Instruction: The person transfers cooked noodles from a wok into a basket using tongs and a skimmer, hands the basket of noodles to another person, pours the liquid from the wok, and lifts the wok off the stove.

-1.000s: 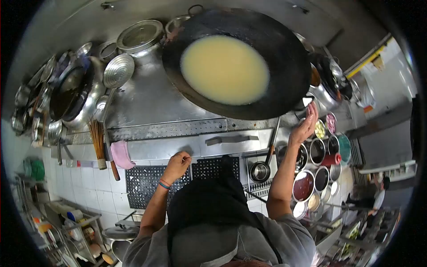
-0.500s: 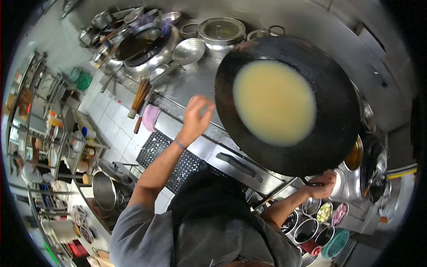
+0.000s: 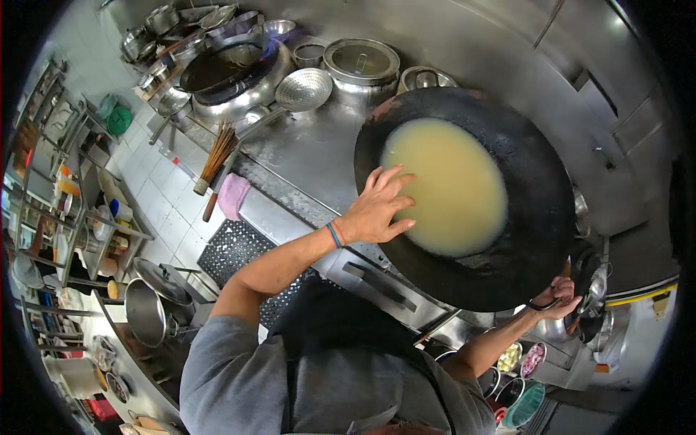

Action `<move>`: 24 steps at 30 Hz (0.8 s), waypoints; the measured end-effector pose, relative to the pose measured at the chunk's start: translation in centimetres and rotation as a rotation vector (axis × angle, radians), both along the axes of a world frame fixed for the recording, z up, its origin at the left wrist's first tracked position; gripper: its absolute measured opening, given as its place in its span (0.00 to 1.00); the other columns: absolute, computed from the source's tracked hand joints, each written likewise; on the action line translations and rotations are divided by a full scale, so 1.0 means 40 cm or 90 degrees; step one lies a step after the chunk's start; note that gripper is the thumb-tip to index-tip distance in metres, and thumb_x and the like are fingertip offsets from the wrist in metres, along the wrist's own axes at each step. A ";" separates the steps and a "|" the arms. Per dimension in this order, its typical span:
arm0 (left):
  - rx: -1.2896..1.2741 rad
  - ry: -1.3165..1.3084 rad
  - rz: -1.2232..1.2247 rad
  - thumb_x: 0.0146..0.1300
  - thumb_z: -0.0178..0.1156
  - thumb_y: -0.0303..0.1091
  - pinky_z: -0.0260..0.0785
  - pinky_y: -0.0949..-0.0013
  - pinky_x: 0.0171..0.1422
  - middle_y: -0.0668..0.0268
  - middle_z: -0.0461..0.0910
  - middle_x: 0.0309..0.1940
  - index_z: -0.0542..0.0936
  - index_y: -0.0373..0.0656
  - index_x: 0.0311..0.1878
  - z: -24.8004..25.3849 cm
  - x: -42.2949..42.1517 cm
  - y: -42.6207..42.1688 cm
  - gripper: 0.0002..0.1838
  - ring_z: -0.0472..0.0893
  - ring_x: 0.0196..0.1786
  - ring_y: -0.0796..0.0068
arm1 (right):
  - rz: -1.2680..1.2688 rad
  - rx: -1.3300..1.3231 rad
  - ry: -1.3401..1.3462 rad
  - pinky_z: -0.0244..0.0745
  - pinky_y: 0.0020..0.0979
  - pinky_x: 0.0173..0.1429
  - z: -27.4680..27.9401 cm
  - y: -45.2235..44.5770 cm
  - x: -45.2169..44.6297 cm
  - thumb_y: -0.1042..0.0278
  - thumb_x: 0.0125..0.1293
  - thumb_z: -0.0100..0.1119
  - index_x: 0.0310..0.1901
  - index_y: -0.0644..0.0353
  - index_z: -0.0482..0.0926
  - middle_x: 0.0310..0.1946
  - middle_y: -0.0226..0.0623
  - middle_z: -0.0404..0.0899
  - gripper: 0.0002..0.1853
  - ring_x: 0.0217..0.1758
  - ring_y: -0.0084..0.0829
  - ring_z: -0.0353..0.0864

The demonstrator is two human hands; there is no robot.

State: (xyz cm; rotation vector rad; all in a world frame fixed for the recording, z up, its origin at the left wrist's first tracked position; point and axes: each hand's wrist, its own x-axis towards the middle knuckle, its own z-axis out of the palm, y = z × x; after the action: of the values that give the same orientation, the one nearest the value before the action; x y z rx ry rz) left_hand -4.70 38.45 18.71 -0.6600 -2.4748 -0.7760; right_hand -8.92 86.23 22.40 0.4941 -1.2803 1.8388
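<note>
A large black wok (image 3: 529,217) is held up over the stove, with a pool of cloudy pale-yellow liquid (image 3: 449,188) in it. My right hand (image 3: 558,297) is closed around the wok's loop handle (image 3: 542,305) at the lower right. Over the wok's left side, my left hand (image 3: 377,206) is open, fingers spread, fingertips above the edge of the liquid. Whether they touch it I cannot tell. A band circles my left wrist.
On the steel stove top lie a perforated skimmer (image 3: 304,90), a bamboo brush (image 3: 217,156) and a pink cloth (image 3: 233,196). A second wok (image 3: 225,72) and a lidded pot (image 3: 361,61) stand behind. Containers of chopped food (image 3: 533,359) sit at lower right.
My left hand has moved right, from beside the wok to over its left side, and its fingers have spread. The wok sits slightly lower in view, still held by my right hand.
</note>
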 end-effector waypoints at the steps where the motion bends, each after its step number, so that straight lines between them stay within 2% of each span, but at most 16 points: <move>1: 0.015 -0.003 0.019 0.68 0.60 0.54 0.43 0.35 0.77 0.50 0.63 0.69 0.80 0.42 0.51 -0.001 0.006 0.004 0.23 0.52 0.77 0.39 | 0.065 -0.006 -0.015 0.53 0.30 0.30 0.003 0.016 -0.014 0.49 0.79 0.35 0.14 0.55 0.61 0.15 0.30 0.54 0.32 0.23 0.27 0.55; 2: 0.016 -0.021 0.047 0.69 0.58 0.56 0.41 0.34 0.77 0.49 0.61 0.71 0.80 0.43 0.52 -0.008 0.013 0.007 0.24 0.50 0.77 0.39 | 0.025 -0.020 -0.021 0.49 0.28 0.27 -0.004 0.023 -0.037 0.48 0.79 0.35 0.13 0.56 0.61 0.15 0.30 0.55 0.33 0.22 0.25 0.52; 5: 0.007 -0.030 0.096 0.68 0.58 0.58 0.40 0.33 0.76 0.50 0.61 0.71 0.81 0.43 0.52 -0.024 0.031 0.006 0.26 0.49 0.78 0.38 | 0.027 -0.001 -0.006 0.46 0.28 0.25 0.059 -0.024 -0.060 0.49 0.79 0.35 0.13 0.56 0.62 0.15 0.31 0.56 0.34 0.21 0.24 0.51; 9: 0.023 -0.031 0.117 0.69 0.55 0.62 0.36 0.33 0.77 0.49 0.61 0.71 0.82 0.43 0.52 -0.029 0.031 0.018 0.29 0.47 0.78 0.37 | 0.045 0.026 -0.003 0.47 0.28 0.27 0.107 -0.037 -0.081 0.49 0.79 0.35 0.14 0.57 0.64 0.15 0.30 0.55 0.33 0.22 0.25 0.53; 12: 0.069 -0.028 0.121 0.69 0.53 0.63 0.35 0.34 0.77 0.48 0.60 0.72 0.82 0.44 0.52 -0.032 0.025 0.010 0.30 0.46 0.78 0.38 | 0.055 0.083 -0.016 0.48 0.29 0.29 0.128 -0.036 -0.079 0.52 0.79 0.34 0.15 0.56 0.61 0.17 0.30 0.54 0.30 0.24 0.25 0.52; 15: 0.081 -0.025 0.129 0.68 0.57 0.57 0.35 0.30 0.76 0.49 0.60 0.71 0.82 0.44 0.52 -0.029 0.033 0.005 0.25 0.46 0.78 0.37 | 0.057 0.080 -0.007 0.47 0.29 0.28 0.152 -0.061 -0.085 0.53 0.79 0.34 0.15 0.56 0.63 0.16 0.30 0.55 0.31 0.23 0.25 0.51; 18: 0.142 0.000 0.145 0.69 0.56 0.58 0.35 0.31 0.76 0.46 0.59 0.71 0.81 0.43 0.53 -0.039 0.029 -0.004 0.27 0.46 0.78 0.36 | 0.040 0.078 -0.012 0.47 0.29 0.28 0.177 -0.083 -0.091 0.52 0.79 0.34 0.15 0.56 0.63 0.16 0.30 0.55 0.31 0.23 0.25 0.51; 21: 0.136 0.007 0.161 0.69 0.56 0.58 0.36 0.37 0.77 0.44 0.56 0.73 0.78 0.43 0.57 -0.046 0.030 -0.012 0.28 0.46 0.78 0.35 | 0.027 0.063 -0.039 0.48 0.30 0.28 0.191 -0.093 -0.097 0.52 0.79 0.35 0.15 0.56 0.63 0.16 0.30 0.54 0.31 0.23 0.25 0.51; 24: 0.152 0.021 0.170 0.69 0.57 0.59 0.37 0.37 0.77 0.42 0.54 0.74 0.76 0.43 0.60 -0.045 0.029 -0.013 0.29 0.46 0.78 0.35 | 0.020 0.071 -0.046 0.48 0.30 0.29 0.202 -0.096 -0.096 0.53 0.79 0.36 0.15 0.55 0.62 0.16 0.30 0.54 0.30 0.23 0.25 0.51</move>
State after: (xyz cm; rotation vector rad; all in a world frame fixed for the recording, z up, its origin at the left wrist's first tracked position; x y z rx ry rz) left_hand -3.53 37.93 16.93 -0.2490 -2.3261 -0.9258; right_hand -12.77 82.40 30.46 0.5154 -1.4371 1.8327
